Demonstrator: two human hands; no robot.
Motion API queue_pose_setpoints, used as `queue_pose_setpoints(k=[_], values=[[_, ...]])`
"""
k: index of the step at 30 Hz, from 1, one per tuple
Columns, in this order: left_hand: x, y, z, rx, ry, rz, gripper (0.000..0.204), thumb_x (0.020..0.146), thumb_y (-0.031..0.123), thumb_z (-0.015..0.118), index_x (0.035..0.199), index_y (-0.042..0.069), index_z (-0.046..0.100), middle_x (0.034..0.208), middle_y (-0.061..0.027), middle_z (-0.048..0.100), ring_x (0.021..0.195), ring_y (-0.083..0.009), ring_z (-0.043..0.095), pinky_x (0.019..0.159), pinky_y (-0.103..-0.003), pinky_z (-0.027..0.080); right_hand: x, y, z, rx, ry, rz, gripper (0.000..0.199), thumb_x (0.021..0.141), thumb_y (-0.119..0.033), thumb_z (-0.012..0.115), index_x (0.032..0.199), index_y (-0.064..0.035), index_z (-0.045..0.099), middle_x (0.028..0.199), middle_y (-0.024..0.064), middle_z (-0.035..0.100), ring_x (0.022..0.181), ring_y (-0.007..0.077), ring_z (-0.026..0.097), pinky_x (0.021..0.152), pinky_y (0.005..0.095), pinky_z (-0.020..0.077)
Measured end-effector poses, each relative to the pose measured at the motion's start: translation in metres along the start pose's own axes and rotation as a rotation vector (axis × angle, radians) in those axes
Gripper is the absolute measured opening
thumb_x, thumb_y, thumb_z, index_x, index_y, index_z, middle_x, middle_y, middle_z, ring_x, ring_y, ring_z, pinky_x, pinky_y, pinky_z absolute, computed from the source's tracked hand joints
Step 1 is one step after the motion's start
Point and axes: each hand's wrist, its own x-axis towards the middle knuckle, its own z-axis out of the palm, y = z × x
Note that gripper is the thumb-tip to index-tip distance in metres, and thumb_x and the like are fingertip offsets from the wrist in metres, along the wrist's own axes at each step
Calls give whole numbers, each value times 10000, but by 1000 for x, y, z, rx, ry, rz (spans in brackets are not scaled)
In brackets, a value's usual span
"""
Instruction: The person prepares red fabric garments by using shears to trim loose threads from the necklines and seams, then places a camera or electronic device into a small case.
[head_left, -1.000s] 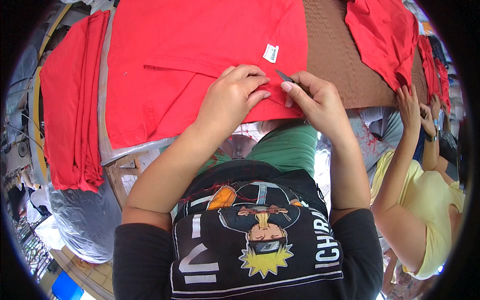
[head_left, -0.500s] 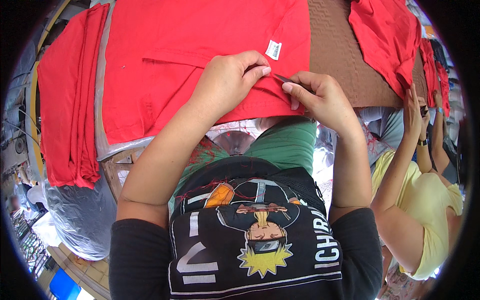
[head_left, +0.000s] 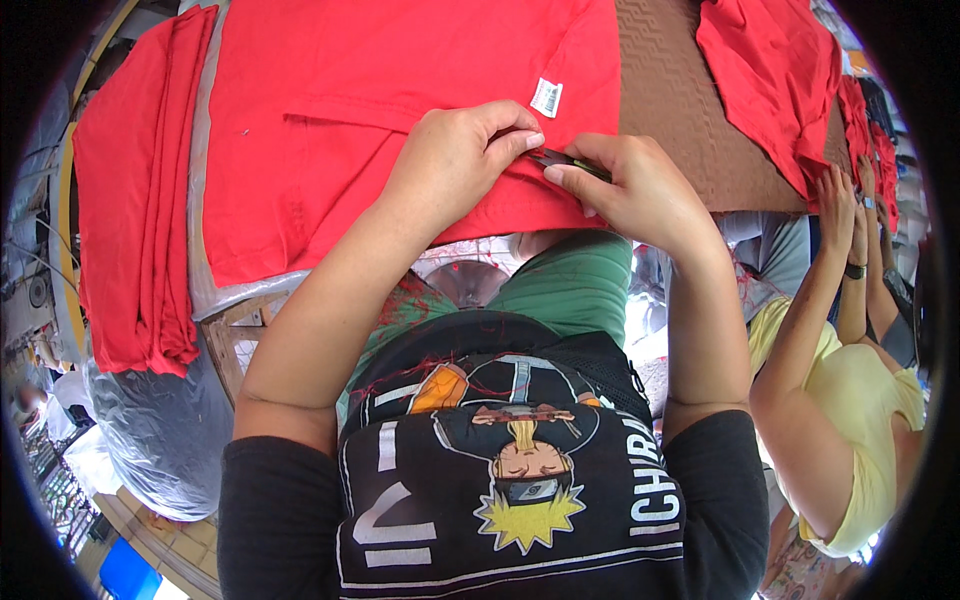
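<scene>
While the left hand (head_left: 455, 165) now pinches the red garment (head_left: 400, 110) hem at upper centre, the right hand (head_left: 640, 190) has closed in, gripping a small dark tool (head_left: 560, 160) against it; trimming looks underway.

Brown worktop (head_left: 680, 110) carries a red garment (head_left: 400, 110) spread across its near edge, another red piece (head_left: 770, 70) toward its right end.

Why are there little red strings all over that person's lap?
Loose red threads lie scattered over the black shirt and green trousers, below the red garment both hands pinch: left hand, right hand. Nothing looks torn.
</scene>
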Motion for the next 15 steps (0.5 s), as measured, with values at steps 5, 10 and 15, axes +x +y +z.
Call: queue_pose_setpoints(k=[5, 10, 15], values=[[-3, 1, -2, -35, 47, 5, 179, 882, 186, 646, 942, 20, 672, 858, -85, 699, 798, -143, 658, 731, -271, 503, 3, -1, 1, -89, 10, -99, 288, 835, -291, 634, 857, -6, 662, 704, 229, 610, 699, 408, 603, 630, 459, 467], [-24, 34, -81, 177, -620, 163, 232, 841, 227, 683, 810, -2, 660, 741, -80, 632, 674, -172, 593, 647, -303, 464, -11, 5, -13, 8, 95, 6, 313, 851, -308, 645, 865, 4, 650, 666, 200, 599, 637, 340, 610, 602, 401, 474], [-32, 36, -70, 189, -189, 66, 192, 799, 176, 718, 917, 26, 689, 850, -104, 665, 793, -206, 645, 730, -295, 498, -9, -3, -6, 423, 198, 35, 304, 897, -301, 626, 901, 3, 640, 645, 125, 608, 622, 203, 620, 594, 333, 477]])
